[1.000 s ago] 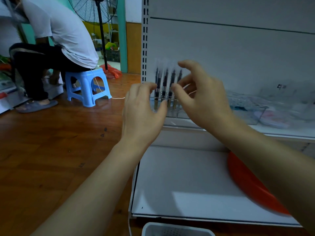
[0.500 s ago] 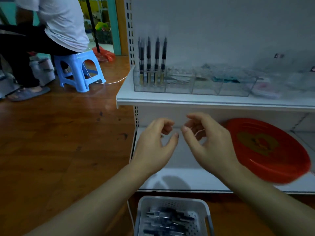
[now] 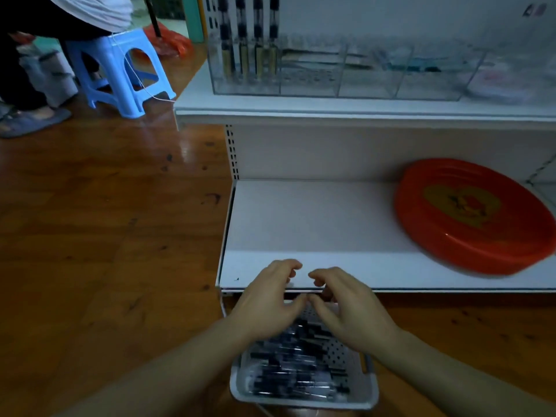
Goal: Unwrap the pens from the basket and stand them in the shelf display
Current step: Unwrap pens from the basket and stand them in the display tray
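Basket (image 3: 371, 395) nearest me, on the wood floor (image 3: 105, 236), white with a perforated bottom. Wrapped pens (image 3: 298, 374) heaped inside, dark barrels in clear sleeves, lying crosswise.

My left hand (image 3: 266, 299) and right hand (image 3: 349, 311) hover side by side over the far end of the basket, thumbs nearly meeting. Fingers on both loosely curled, tips pointing away and down. Neither hand has anything in it that I can see; no contact with the pens visible, though my palms cover that end of the pile.

Just past my fingertips, the front lip of the low shelf (image 3: 301, 224), white. A red tray (image 3: 475, 215) lies at its right side, leaning against the back, yellow emblem in its middle.

Above, the upper shelf (image 3: 331, 111) carries a clear divided box (image 3: 301, 76). Four unwrapped pens (image 3: 249, 40) stand upright in its leftmost compartment, gold lower ends down, black tops cut off by the frame edge. Compartments to the right hold blurred contents I cannot make out.

Far left: a blue plastic stool (image 3: 120, 70) on the floor, a person (image 3: 90, 10) in a white shirt seated on it, sandalled foot (image 3: 33, 121) out front. A red-orange bag (image 3: 168, 39) lies beyond the stool
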The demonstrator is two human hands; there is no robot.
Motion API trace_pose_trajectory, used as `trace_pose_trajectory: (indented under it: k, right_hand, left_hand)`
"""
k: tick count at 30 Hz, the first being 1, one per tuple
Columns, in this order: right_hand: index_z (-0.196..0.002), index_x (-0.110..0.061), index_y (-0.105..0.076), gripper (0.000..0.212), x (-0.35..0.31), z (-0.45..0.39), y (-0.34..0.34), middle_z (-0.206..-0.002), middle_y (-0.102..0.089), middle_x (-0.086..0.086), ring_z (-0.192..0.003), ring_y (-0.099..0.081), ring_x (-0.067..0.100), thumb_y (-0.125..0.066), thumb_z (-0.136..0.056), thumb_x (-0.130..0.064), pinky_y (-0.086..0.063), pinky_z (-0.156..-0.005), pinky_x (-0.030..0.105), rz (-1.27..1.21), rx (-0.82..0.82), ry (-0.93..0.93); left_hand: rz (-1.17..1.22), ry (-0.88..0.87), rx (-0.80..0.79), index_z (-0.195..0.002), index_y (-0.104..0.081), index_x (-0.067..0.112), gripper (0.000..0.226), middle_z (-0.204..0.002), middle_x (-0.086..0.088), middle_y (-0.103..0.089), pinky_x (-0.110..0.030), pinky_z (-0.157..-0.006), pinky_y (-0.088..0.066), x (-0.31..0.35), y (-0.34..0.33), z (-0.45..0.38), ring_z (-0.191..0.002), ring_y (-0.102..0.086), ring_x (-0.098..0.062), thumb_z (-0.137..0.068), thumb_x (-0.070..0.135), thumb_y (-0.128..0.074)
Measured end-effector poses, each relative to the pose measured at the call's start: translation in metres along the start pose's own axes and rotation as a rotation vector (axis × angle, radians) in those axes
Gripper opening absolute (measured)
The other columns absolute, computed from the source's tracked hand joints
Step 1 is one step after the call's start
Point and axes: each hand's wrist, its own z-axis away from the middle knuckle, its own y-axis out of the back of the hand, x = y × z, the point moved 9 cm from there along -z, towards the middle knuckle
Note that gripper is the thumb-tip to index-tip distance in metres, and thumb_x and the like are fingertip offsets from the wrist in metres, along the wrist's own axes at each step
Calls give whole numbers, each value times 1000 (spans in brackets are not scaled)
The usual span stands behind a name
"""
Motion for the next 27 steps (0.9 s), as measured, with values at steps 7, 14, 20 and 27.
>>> trace_pose_trajectory:
  k: [7, 14, 20, 27]
  right_hand:
    - [-129, -27, -48, 41, 32, 45, -85, -122, -56, -2, -111, -54, 19, -54, -93, -46, -47, -85, 33, 137, -471, -50]
    - [-116, -17, -58, 33, 49, 81, -131, -112, -56, 7, -100, -56, 27, -61, -92, -39, -50, -82, 37, 248, -809, -44]
    - [-110, -14, -60, 21, 42, 79, -136, -98, -49, 3, -83, -49, 21, -53, -95, -27, -44, -72, 33, 269, -824, 0]
    - [-89, -19, -60, 16, 46, 73, -128, -88, -58, 2, -76, -51, 17, -48, -100, -19, -41, -72, 31, 186, -767, -20]
  left_hand:
    - [-291, 89, -441, -110, -55, 23, 26, -107, 1, -61, -31, -81, -48, -52, -70, 26, -92, -54, -14, -91, 39, -60]
    - [-350, 104, -748, -109, -60, 15, 21, -108, -8, -62, -36, -83, -48, -78, -112, 61, -96, -57, -24, -96, 31, -57]
    - [-425, 88, -823, -115, -63, 13, 23, -117, -10, -58, -41, -91, -49, -82, -124, 70, -106, -56, -28, -98, 24, -54]
    - [-442, 91, -822, -115, -62, 11, 21, -116, -11, -60, -41, -89, -48, -83, -122, 69, -105, -57, -29, -99, 22, -52]
